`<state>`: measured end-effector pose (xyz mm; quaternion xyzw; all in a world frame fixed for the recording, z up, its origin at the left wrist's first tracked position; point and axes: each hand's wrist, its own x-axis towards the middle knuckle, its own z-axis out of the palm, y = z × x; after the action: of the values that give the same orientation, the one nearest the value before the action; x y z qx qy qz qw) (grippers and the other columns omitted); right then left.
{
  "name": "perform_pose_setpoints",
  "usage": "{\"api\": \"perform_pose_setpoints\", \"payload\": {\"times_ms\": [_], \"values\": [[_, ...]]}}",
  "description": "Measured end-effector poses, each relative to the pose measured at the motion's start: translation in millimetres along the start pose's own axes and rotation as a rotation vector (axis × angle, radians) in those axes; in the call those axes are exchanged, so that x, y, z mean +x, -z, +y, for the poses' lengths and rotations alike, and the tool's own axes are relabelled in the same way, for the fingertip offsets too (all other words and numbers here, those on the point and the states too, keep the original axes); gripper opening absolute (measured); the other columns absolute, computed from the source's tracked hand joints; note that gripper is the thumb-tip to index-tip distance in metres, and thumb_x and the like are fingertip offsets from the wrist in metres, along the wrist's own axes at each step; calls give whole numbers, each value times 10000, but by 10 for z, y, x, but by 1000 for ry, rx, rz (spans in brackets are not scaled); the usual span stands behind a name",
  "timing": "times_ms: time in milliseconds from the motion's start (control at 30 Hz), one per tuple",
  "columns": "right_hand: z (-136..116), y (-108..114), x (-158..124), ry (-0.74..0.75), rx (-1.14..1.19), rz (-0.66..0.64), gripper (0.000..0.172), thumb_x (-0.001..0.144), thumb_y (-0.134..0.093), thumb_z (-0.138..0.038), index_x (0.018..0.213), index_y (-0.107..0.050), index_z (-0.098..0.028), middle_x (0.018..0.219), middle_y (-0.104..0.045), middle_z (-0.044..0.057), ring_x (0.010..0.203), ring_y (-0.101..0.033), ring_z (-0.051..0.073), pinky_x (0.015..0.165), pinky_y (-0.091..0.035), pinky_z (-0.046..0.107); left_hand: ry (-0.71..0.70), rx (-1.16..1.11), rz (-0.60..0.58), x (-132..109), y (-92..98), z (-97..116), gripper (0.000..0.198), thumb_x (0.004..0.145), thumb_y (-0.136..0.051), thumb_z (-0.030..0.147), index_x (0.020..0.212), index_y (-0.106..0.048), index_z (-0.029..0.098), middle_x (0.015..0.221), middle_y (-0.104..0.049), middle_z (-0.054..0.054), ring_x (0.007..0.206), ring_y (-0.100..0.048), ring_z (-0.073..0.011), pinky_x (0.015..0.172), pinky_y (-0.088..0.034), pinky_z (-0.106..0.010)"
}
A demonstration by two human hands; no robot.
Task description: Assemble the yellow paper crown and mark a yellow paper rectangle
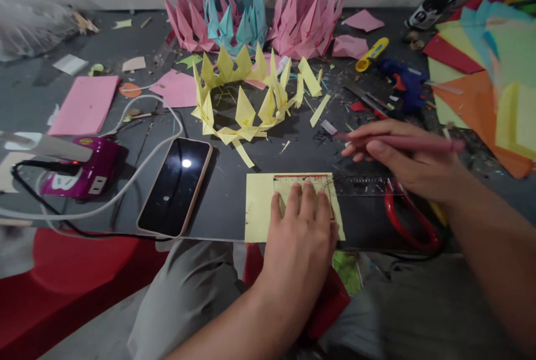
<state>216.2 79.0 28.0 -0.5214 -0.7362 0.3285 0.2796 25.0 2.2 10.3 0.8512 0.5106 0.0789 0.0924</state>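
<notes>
A yellow paper sheet [258, 209] lies at the table's front edge with a clear ruler [355, 186] across its upper part, reaching out to the right. My left hand [299, 231] presses flat on the ruler and the paper, its fingers slightly apart. Above and right of the paper, my right hand [397, 153] is closed around a pink pen [427, 143], whose tip points left and is clear of the sheet. Red-handled scissors [396, 220] lie under the ruler's right end. Behind the sheet stands a ring of folded yellow paper points [245, 108].
A phone [176, 187] and a purple power adapter [90, 167] with cables lie left. Pink folded paper [307, 19] and blue folded paper [237, 25] stand at the back. A blue glue gun [408, 84], a yellow cutter [372, 54] and coloured sheets [473, 103] lie right, among scraps.
</notes>
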Motion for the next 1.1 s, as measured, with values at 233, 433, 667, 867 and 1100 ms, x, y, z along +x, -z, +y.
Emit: {"api": "perform_pose_setpoints", "payload": {"times_ms": [233,433,667,867,1100], "values": [[258,-10,-416,177,-393,-136,312,797,-596,-423,1058,-539,-260,1046,-654,69,938,-633,240,812,-508,396,9,-252,205,-73,237,-415,264,882,-436,243,1067,-589,132,1249,-575,-111,1128,-542,-197,938,-468,-348],[306,13,-454,207,-367,-102,260,810,-594,-368,1024,-501,-252,1045,-641,70,941,-629,220,816,-507,377,102,-166,241,-223,310,-795,211,875,-459,229,928,-653,163,1025,-689,-55,972,-619,-173,906,-487,-335],[269,154,-512,63,-303,105,269,795,-593,-419,994,-487,-272,1074,-645,58,855,-653,224,746,-521,369,83,187,50,-383,181,-420,385,852,-530,328,1193,-566,153,1172,-610,-125,1030,-575,-256,901,-470,-439],[269,90,-539,161,-304,70,236,816,-580,-387,988,-491,-253,1060,-647,76,914,-645,222,802,-512,352,147,227,97,-398,160,-84,451,855,-487,446,1175,-571,139,957,-651,-108,885,-597,-246,866,-463,-445],[319,-12,-569,320,-394,39,225,830,-574,-341,1006,-487,-233,999,-657,75,871,-647,197,769,-522,336,5,167,111,-470,-45,98,528,856,-459,480,1231,-511,111,1289,-538,-131,1177,-488,-284,942,-432,-409]]}}
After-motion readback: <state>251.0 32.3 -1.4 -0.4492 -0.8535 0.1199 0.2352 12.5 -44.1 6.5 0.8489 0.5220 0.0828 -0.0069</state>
